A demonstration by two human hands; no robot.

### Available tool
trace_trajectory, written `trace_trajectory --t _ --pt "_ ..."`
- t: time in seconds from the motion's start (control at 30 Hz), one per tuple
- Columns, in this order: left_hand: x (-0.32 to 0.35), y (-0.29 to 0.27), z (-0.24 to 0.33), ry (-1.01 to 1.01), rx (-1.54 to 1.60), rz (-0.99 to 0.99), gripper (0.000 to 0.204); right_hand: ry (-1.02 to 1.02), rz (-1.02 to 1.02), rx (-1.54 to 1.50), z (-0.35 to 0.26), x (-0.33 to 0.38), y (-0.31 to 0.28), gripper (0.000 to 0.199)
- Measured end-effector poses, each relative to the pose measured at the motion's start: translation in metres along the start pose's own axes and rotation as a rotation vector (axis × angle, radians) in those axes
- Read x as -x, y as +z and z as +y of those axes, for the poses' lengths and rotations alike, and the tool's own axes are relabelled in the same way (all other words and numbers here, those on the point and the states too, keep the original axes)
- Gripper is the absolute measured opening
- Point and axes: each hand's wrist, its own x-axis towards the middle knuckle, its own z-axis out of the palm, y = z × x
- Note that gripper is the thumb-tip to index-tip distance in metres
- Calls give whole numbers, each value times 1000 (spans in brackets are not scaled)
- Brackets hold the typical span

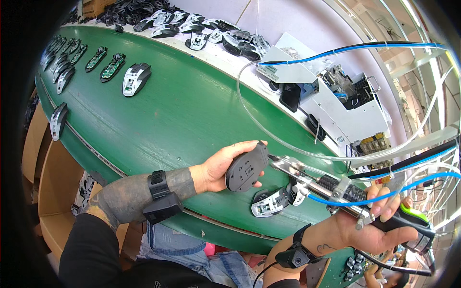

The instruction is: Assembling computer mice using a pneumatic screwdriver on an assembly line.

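Black plastic, oval computer mouse (244,171), underside up, sits clasped in the left hand (216,168) over the long green work surface (182,125), while the right hand (366,232) grips the silver-and-black powered screwdriver (321,188), which could skid and scratch that shell if either hold wobbles!

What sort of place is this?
Probably an assembly factory: part-built computer mice and exposed circuit boards sit on a green work surface, and the right hand holds what looks like a powered screwdriver.

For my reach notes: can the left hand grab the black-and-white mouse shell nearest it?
Probably not freely: the left hand holds a black mouse base, though the shell lies close.
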Motion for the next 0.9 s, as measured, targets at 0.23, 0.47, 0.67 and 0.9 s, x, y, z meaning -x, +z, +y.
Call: trace_trajectory --t 0.23,0.47,0.67,0.9 --pt "2 0 -3 -43 2 -105 45 21 -44 -57 9 2 -2 54" --pt "5 3 -5 -66 14 -161 46 73 -129 -74 10 2 -1 51" --pt "-2 -6 4 126 -192 117 45 46 -89 -42 8 3 4 51" --pt "0 -4 26 260 -26 149 42 105 -189 -224 1 8 8 55"
